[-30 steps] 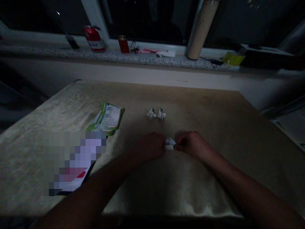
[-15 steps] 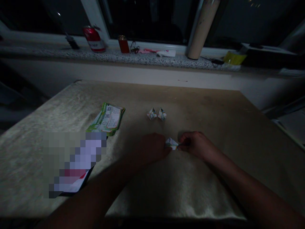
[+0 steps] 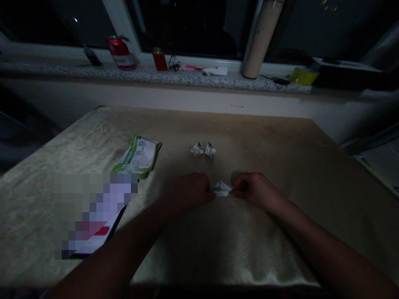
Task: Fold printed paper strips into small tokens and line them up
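Note:
A small folded paper piece (image 3: pixel 222 189), printed and roughly triangular with a flat band along its lower edge, lies between my hands over the table. With its fingers curled, my left hand (image 3: pixel 195 190) grips the left corner. The right corner is pinched between thumb and forefinger of my right hand (image 3: pixel 252 189). Just beyond them, two small folded paper shapes, a left one (image 3: pixel 197 149) and a right one (image 3: pixel 210 150), sit side by side with raised points. My fingertips are dark and partly hidden.
A green and white printed pouch (image 3: pixel 139 158) lies on the cloth-covered table (image 3: pixel 271 137) at left. Nearer me is a lit phone or tablet (image 3: pixel 102 230), partly blurred out. On the windowsill (image 3: pixel 140 78) stand a red can (image 3: pixel 120 52), a red-orange container (image 3: pixel 160 59) and a cardboard tube (image 3: pixel 262 41).
My left hand has shifted slightly left, uncovering more of the folded paper's left side. The right hand keeps its pinch. The whole view has moved a little.

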Motion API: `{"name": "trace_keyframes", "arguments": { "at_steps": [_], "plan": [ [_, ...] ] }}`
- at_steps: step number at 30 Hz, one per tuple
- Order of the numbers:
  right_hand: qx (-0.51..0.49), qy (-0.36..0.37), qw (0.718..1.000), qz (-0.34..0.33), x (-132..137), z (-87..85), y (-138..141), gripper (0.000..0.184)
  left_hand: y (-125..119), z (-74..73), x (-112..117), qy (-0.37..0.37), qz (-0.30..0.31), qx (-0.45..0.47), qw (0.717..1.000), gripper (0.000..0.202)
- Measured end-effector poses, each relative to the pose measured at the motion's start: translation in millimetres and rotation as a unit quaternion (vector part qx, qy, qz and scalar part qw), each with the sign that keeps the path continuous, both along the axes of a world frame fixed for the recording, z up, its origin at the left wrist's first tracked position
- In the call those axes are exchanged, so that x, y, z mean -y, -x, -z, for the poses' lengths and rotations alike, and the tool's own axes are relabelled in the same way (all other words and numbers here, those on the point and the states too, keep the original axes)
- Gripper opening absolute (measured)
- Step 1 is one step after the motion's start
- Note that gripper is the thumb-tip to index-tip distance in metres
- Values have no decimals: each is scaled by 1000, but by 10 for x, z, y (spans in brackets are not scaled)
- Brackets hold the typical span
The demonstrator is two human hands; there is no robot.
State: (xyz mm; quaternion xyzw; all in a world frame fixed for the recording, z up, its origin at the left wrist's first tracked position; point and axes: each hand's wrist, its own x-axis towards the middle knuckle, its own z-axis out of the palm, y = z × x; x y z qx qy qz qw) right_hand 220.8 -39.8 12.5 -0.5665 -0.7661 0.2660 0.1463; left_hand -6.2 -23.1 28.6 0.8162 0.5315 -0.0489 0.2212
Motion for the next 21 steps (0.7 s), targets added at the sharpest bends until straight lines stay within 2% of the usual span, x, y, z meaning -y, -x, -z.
{"name": "trace_keyframes", "arguments": {
  "at_steps": [10, 12, 14, 16, 19, 21],
  "plan": [
    [-12, 24, 1000, 14, 7, -5, -116, 8, 175, -2, -45, 22, -10, 1, 1000, 24],
    [-19, 24, 1000, 0, 0, 1, -138, 6, 183, -14, -43, 27, -12, 3, 1000, 22],
    [-33, -3, 999, -36, -13, 21, -138, 10, 181, -17, -38, 19, -12, 7, 1000, 21],
    [-36, -57, 995, -76, -22, 56, -111, 24, 177, -4, -30, 4, -9, 16, 1000, 21],
    [-3, -130, 987, -92, -18, 114, -29, 46, 174, 35, -9, -19, -1, 40, 999, 23],
    [3, -141, 984, -109, -12, 136, 32, 45, 176, 65, 15, -26, 6, 57, 998, 23]
  ]
}}
